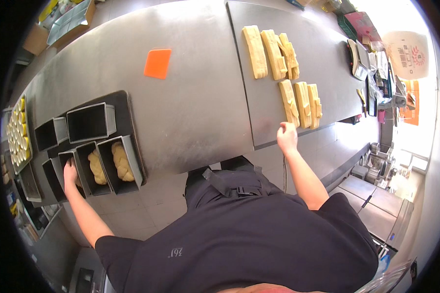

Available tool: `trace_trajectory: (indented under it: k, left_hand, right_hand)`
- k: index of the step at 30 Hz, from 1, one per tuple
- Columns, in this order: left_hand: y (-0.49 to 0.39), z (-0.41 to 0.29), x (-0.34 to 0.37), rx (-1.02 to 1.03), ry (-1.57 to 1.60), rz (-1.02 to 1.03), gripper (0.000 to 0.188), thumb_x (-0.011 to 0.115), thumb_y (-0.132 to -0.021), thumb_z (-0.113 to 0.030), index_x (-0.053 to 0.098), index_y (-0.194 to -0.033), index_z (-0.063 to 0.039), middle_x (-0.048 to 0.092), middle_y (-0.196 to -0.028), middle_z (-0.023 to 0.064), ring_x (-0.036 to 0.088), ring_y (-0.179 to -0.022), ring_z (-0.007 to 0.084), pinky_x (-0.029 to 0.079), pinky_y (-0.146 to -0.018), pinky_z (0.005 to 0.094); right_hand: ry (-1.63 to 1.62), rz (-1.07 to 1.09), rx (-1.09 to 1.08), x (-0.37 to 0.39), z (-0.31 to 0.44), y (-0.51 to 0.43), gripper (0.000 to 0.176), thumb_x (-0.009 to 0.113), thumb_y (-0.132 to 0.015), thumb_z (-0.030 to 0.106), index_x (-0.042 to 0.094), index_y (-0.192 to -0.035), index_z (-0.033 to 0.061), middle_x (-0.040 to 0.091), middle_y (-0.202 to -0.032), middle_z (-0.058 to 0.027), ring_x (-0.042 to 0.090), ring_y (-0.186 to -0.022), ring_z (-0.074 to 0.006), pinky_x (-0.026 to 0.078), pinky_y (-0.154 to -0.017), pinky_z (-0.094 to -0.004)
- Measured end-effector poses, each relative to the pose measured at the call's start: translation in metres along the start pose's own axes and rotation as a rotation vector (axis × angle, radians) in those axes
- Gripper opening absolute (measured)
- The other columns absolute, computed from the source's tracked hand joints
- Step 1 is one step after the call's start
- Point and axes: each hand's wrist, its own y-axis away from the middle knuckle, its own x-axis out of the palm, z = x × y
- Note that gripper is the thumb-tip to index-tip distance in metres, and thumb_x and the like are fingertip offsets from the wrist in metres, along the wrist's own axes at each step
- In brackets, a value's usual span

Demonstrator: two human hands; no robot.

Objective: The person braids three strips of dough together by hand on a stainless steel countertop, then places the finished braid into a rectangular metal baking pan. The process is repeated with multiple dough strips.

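Observation:
My left hand [70,173] reaches into a dark rectangular loaf tin [61,155] at the left; some dough shows below the hand, and whether the fingers grip it is hidden. Beside it, two more tins hold braided dough [122,162] and a twisted dough piece [97,167]. My right hand [288,137] hovers or rests at the near edge of the steel worktable, fingers curled, close to the lower end of a pale yellow dough strip [289,103]. More stacked dough strips [255,52] lie beyond it in two rows.
An orange dough scraper [157,64] lies on the steel table [198,91]. Other loaf tins [91,123] stand on a dark baking tray [123,100]. At far left is a tray of yellow cups [19,133]. A digital scale [358,60] and a brush [361,97] sit at the right.

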Motion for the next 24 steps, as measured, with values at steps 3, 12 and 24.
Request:
trace_trajectory:
  k: [3, 12, 24]
  left_hand:
    - [0.032, -0.037, -0.025, -0.006, -0.166, -0.223, 0.059, 0.053, -0.116, -0.047, 0.063, -0.155, -0.003, 0.070, -0.145, 0.0290, 0.065, -0.137, 0.0448, 0.050, -0.114, 0.0479]
    - [0.231, -0.262, -0.020, 0.279, 0.344, -0.449, 0.030, 0.058, -0.118, -0.017, 0.075, -0.135, 0.000, 0.080, -0.118, 0.0109, 0.076, -0.102, 0.0193, 0.060, -0.093, 0.0344]
    - [0.416, -0.458, 0.197, 0.252, 0.624, 0.254, 0.024, 0.062, -0.113, -0.008, 0.078, -0.128, 0.002, 0.082, -0.107, 0.0110, 0.078, -0.093, 0.0164, 0.062, -0.086, 0.0322]
  right_hand:
    - [0.164, -0.076, 0.072, -0.018, -0.017, -0.041, 0.052, 0.077, -0.096, 0.025, 0.063, -0.139, 0.0003, 0.064, -0.136, -0.0235, 0.060, -0.133, -0.0424, 0.048, -0.116, -0.0509]
    - [0.108, 0.072, 0.072, 0.012, -0.046, -0.129, 0.063, 0.086, -0.095, 0.035, 0.054, -0.136, -0.0004, 0.061, -0.136, -0.0265, 0.060, -0.132, -0.0475, 0.052, -0.112, -0.0554]
    - [-0.089, 0.250, 0.040, -0.020, -0.053, -0.147, 0.059, 0.086, -0.093, 0.039, 0.059, -0.127, -0.0012, 0.066, -0.134, -0.0285, 0.065, -0.130, -0.0471, 0.055, -0.107, -0.0547]
